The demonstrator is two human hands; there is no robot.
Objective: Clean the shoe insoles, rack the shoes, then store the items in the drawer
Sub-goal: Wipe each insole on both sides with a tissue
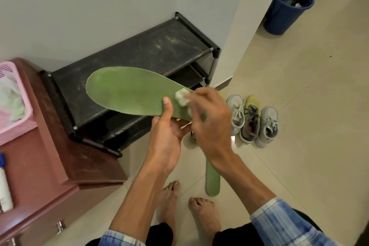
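Note:
My left hand [167,132] grips the heel end of a green insole [127,90], thumb on top, holding it flat above the black shoe rack [139,50]. Pressed against the insole near its heel is a white wad of cloth or tissue [182,97], pinched in my right hand [209,118], which is blurred. A second green insole [212,181] lies on the tiled floor by my bare feet. Three sneakers [251,120] stand side by side on the floor to the right of the rack: two pale grey, one yellow-green between them.
A brown drawer cabinet [60,158] stands at the left, with a pink basket [14,106] and a white bottle with a blue cap [4,185] on top. A blue bin [287,10] sits far right by a wall corner.

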